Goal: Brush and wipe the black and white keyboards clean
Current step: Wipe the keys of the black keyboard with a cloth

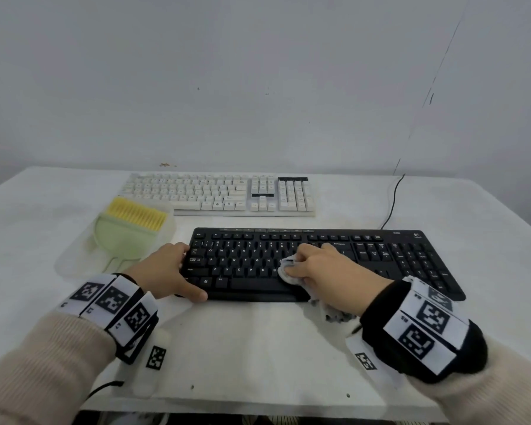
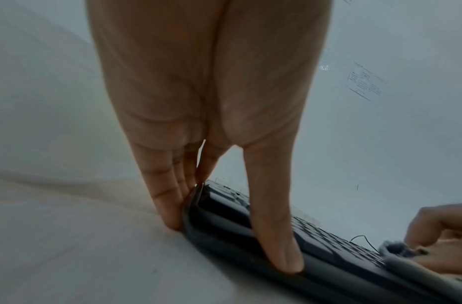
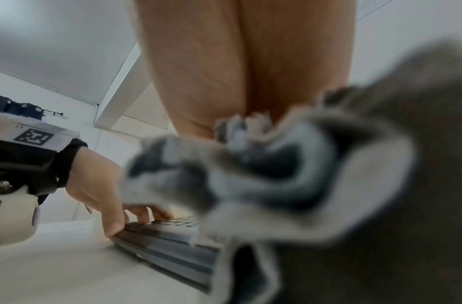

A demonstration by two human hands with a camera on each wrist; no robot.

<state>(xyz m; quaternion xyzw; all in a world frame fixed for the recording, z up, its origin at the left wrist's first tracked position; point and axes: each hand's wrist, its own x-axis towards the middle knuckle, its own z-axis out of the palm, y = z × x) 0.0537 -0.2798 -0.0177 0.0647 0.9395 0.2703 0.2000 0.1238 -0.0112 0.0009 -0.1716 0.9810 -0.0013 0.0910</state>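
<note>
Two hands on one flat black plastic keyboard, nearest on the white table.

Left hand clasping the black keyboard's left end, thumb on the front edge, fingers straight down the side. Right hand clenched round one crumpled grey-white cloth, pressed on the middle keys, a tail trailing off the front edge. Farther left, one pale green brush with yellow bristles lying in one clear tray. Farthest, one white keyboard by the wall.
</note>
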